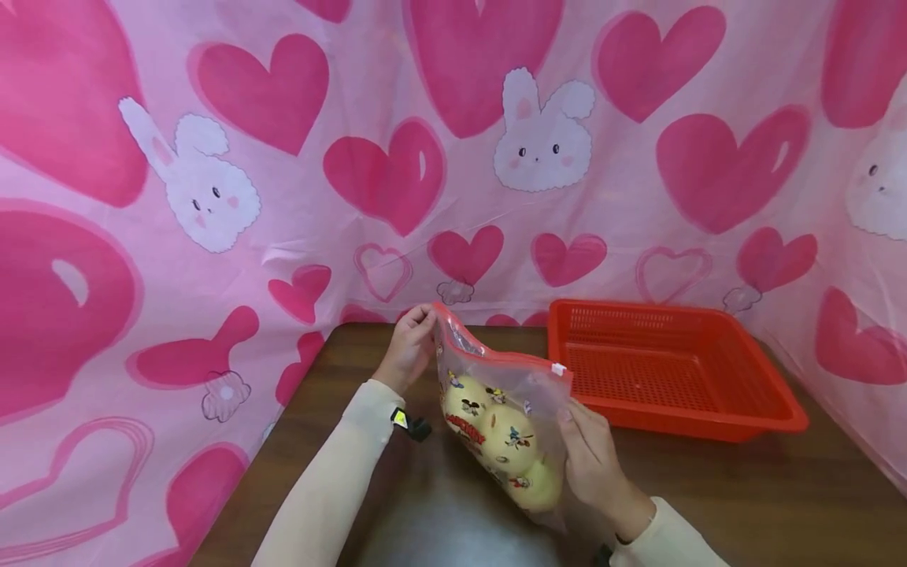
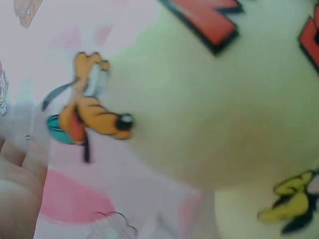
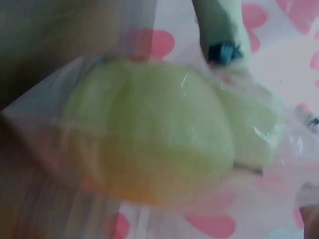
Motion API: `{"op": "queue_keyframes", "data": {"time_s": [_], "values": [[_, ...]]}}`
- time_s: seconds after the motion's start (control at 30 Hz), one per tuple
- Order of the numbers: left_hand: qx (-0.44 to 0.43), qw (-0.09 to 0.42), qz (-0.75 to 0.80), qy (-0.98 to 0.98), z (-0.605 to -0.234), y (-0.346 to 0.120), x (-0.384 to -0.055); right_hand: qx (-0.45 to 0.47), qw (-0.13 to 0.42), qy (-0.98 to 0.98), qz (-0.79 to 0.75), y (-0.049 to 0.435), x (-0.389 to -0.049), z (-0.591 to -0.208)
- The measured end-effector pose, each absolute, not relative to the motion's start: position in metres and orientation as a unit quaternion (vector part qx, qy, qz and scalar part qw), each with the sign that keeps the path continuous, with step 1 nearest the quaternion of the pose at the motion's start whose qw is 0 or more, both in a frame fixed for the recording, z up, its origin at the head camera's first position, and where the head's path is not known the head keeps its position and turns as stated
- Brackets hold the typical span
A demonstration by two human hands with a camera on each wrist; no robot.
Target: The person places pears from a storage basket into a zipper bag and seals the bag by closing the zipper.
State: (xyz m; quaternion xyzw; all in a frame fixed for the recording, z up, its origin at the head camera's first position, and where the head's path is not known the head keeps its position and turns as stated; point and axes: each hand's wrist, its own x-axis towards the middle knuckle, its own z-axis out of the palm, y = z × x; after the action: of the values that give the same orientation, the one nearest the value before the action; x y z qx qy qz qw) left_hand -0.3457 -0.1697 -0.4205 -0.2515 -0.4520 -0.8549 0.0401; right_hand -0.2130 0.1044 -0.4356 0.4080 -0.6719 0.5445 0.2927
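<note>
A clear slider zip bag printed with cartoon figures hangs tilted between both hands above the table. Inside it sit several pale yellow-green round fruits; one fruit fills the middle of the right wrist view. Along the top runs a red zip strip, its white slider near the right end. Near the left corner the strip's two sides stand apart. My left hand pinches that upper left corner. My right hand grips the bag's right side, thumb on the near face.
An orange-red plastic basket with a perforated bottom stands behind and to the right of the bag. Beneath everything is a dark wooden table. A pink sheet with hearts and rabbits rises behind the table and at both sides.
</note>
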Motion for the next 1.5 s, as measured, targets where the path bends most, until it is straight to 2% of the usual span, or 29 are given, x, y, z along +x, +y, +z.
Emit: {"op": "queue_keyframes", "data": {"time_s": [0.1, 0.27, 0.4, 0.53, 0.63, 0.83, 1.07, 1.27, 1.5], "values": [[-0.248, 0.066, -0.859, -0.444, -0.413, -0.174, -0.336, 0.381, 0.268, -0.671, 0.577, 0.113, -0.223, -0.439], [-0.242, 0.094, -0.868, -0.424, -0.405, -0.176, -0.319, 0.388, 0.180, -0.593, 0.682, 0.125, -0.239, -0.444], [-0.201, 0.130, -0.870, -0.431, -0.402, -0.171, -0.304, 0.404, 0.104, -0.486, 0.768, 0.131, -0.255, -0.449], [-0.148, 0.166, -0.869, -0.443, -0.403, -0.165, -0.294, 0.390, 0.074, -0.451, 0.799, 0.134, -0.267, -0.453], [-0.121, 0.182, -0.868, -0.446, -0.404, -0.164, -0.291, 0.370, 0.075, -0.495, 0.783, 0.135, -0.271, -0.451], [-0.102, 0.187, -0.885, -0.413, -0.405, -0.168, -0.291, 0.300, 0.140, -0.655, 0.679, 0.131, -0.263, -0.432], [-0.123, 0.206, -0.880, -0.409, -0.404, -0.175, -0.293, 0.253, 0.205, -0.714, 0.620, 0.122, -0.255, -0.414], [-0.134, 0.223, -0.874, -0.410, -0.406, -0.185, -0.287, 0.259, 0.171, -0.691, 0.652, 0.128, -0.261, -0.408], [-0.177, 0.226, -0.832, -0.475, -0.408, -0.191, -0.266, 0.211, 0.133, -0.717, 0.650, 0.142, -0.258, -0.406]]}}
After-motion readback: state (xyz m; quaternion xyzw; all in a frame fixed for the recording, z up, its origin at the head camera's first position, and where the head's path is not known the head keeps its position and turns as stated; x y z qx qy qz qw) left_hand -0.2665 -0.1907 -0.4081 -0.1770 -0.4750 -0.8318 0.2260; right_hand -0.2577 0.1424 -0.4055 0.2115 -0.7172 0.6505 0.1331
